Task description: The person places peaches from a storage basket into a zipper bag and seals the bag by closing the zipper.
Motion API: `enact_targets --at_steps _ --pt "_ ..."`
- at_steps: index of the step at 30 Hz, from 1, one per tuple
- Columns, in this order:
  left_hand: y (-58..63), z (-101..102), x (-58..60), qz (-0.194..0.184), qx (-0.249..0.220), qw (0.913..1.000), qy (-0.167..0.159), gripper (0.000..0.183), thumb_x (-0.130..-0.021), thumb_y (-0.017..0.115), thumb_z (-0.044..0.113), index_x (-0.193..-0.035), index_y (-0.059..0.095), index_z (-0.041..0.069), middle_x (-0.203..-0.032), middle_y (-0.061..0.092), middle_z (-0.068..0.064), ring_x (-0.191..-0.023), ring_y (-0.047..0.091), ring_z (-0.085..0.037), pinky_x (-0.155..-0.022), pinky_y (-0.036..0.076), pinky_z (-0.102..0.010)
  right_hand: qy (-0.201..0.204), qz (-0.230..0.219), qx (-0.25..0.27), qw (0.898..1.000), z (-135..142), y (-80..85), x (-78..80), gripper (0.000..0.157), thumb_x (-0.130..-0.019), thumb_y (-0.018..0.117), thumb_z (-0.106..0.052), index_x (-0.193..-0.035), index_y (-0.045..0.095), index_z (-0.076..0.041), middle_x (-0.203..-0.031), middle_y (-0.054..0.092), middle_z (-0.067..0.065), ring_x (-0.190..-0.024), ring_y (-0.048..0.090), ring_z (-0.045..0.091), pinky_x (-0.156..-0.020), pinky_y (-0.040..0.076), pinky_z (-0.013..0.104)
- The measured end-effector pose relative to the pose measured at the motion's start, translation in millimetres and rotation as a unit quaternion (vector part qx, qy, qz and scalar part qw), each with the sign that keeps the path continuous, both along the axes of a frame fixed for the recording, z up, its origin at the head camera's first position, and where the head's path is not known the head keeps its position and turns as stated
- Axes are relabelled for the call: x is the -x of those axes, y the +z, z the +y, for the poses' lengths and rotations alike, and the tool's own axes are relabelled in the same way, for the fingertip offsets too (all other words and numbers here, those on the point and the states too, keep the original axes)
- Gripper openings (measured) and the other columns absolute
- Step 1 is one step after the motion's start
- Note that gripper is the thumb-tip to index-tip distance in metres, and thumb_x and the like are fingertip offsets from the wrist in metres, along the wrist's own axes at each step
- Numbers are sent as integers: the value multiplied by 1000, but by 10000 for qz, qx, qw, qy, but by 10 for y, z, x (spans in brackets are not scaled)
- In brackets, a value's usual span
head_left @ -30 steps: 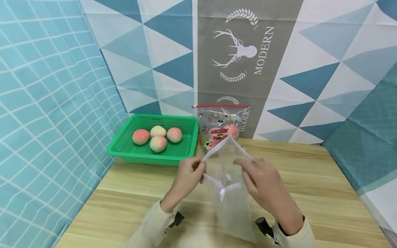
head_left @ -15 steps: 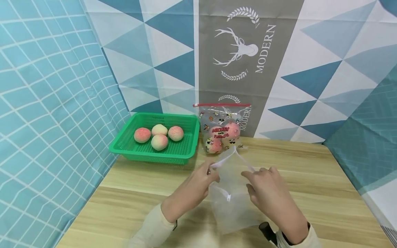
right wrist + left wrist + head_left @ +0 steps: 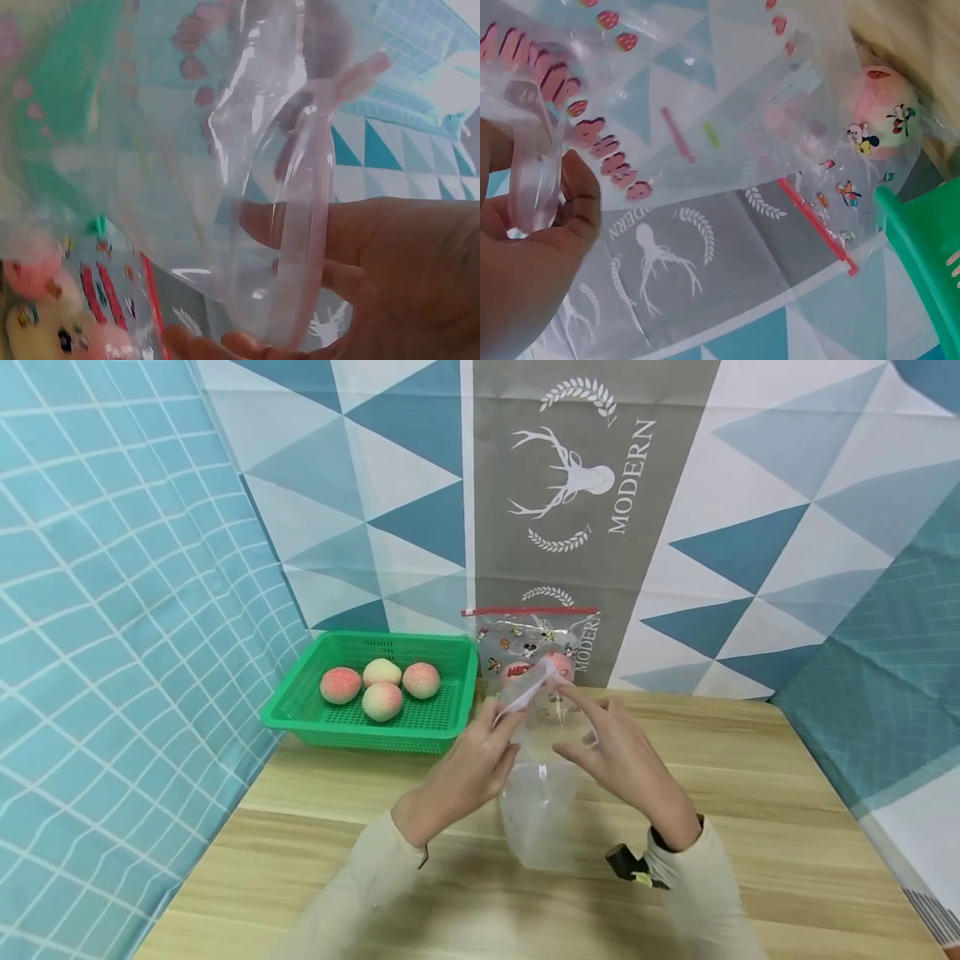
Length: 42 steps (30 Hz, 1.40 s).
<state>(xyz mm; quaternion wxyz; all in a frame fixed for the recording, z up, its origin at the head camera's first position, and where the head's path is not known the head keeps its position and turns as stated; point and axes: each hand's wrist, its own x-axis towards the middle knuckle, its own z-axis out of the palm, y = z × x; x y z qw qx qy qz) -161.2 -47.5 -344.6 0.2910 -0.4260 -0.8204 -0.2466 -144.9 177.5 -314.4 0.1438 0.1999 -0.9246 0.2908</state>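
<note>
While the left hand (image 3: pixel 468 768) pinched the left side of the clear zip bag's (image 3: pixel 536 810) mouth strip and the right hand (image 3: pixel 618 756) pinched the right side, the bag hung between both grips above the wooden table (image 3: pixel 750 827). Far left sat a green basket (image 3: pixel 442 681) with four peaches (image 3: pixel 382 700); just right of it, a printed zip bag (image 3: pixel 517 643) stood against the backdrop.

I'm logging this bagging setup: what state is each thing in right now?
clear zip bag: lifted, mouth held open, empty.
left hand: pinches the bag's rim.
right hand: grips the opposite rim.
printed zip bag: upright, sealed, peaches inside.
green basket: on the table, holding four peaches.
</note>
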Motion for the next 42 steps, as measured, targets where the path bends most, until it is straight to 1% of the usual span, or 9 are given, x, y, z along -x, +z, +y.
enact_targets --at_steps 4,8,12,17,22,29,33,39,42 --pt "143 -90 36 246 -24 9997 25 50 -86 66 -10 -133 55 -1 -103 48 -14 -85 52 -20 -67 50 -23 825 -589 456 9938 -65 112 87 79 -89 69 -2 -155 34 -29 -91 63 3 -65 60 12 -56 51 27" --pt "249 -201 -8 405 138 9977 531 41 -89 65 -7 -128 59 4 -91 44 -11 -73 47 -19 -59 47 -24 1083 -72 142 9940 -161 177 58 68 -85 53 9 -145 53 -24 -61 45 -6 -49 34 7 -47 36 23" --pt "313 -253 -99 174 547 9892 1350 34 -87 63 -11 -115 62 8 -81 40 -9 -65 41 -20 -52 44 -28 185 1187 -643 9907 -161 147 -100 62 -81 53 11 -134 64 -18 -67 47 -2 -52 28 11 -44 27 25" --pt "340 -154 -215 -434 993 9745 1964 44 -80 68 -13 -118 57 7 -83 46 -13 -67 49 -23 -46 47 -31 -998 1334 -1227 9784 -116 -14 -293 63 -80 56 6 -140 50 -11 -65 43 5 -46 31 15 -39 25 26" --pt "305 -64 -203 -116 1082 9794 1702 44 -82 67 -12 -122 54 2 -83 48 -11 -66 50 -23 -49 48 -30 -887 1114 -1343 9807 -88 -88 -384 56 -82 57 9 -136 53 -7 -76 52 12 -48 39 17 -40 31 27" --pt "190 -79 -152 4 936 9906 1001 70 -79 69 -13 -141 46 9 -114 57 -17 -78 60 -25 -62 56 -31 -143 541 -1461 9877 -249 -125 -265 34 -79 63 15 -108 73 0 -103 64 22 -86 65 32 -61 55 35" --pt "74 -86 -129 109 878 9911 994 52 -81 69 -11 -129 56 4 -104 57 -16 -81 58 -25 -66 57 -33 -314 747 -897 9927 -326 -259 -148 14 -86 68 3 -99 73 2 -100 63 19 -82 63 29 -66 55 41" --pt "-84 -156 -224 35 1218 9826 1405 53 -78 81 4 -120 51 -5 -90 44 -9 -78 47 -22 -64 49 -29 -147 483 -718 9961 -288 -357 -107 97 -63 96 -22 -143 44 -2 -130 52 22 -108 58 37 -91 51 53" --pt "-171 -171 -281 185 1397 9775 1569 57 -75 82 2 -123 50 -1 -91 48 -11 -75 50 -24 -62 47 -31 -230 619 -1155 9911 -269 -412 -165 102 -60 92 -9 -146 37 -1 -108 55 22 -85 58 33 -71 53 47"
